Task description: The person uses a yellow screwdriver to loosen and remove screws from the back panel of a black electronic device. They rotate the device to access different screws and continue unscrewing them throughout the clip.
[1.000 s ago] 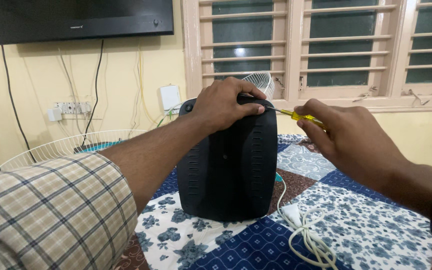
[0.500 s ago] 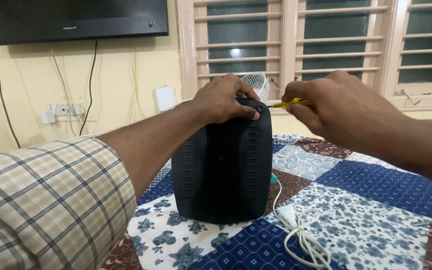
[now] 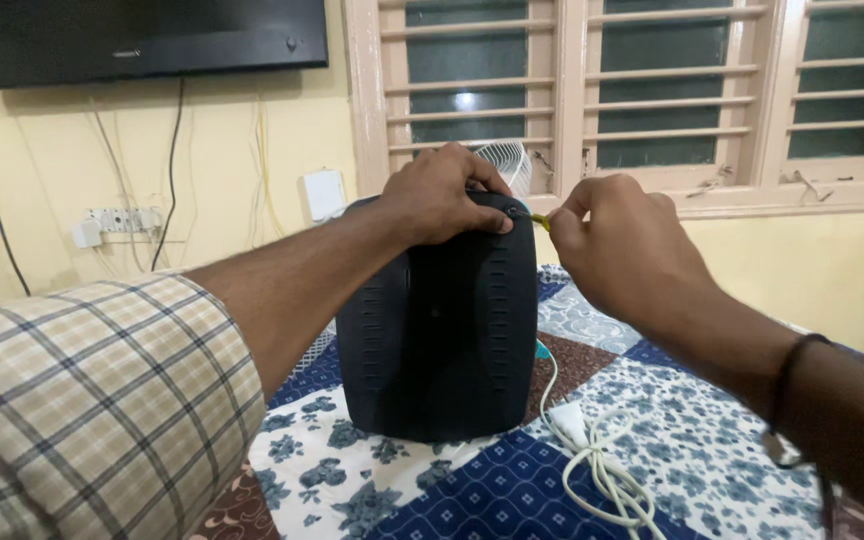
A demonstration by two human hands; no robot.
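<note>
The left hand (image 3: pixel 442 195) gripped the top of the upright black ribbed plastic casing (image 3: pixel 439 325). The right hand (image 3: pixel 617 245) pinched a thin yellow-handled tool (image 3: pixel 540 221) against its upper edge.

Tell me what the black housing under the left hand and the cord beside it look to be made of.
Black housing: likely moulded plastic, matte to satin, judging by its ribbed vent slots and soft sheen. The left hand rests on top.
White cord: probably plastic-sheathed cable, smooth and slightly glossy, lying in loose loops on the patchwork cloth.

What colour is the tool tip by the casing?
Yellow tool, pinched in the right hand; head view.
</note>
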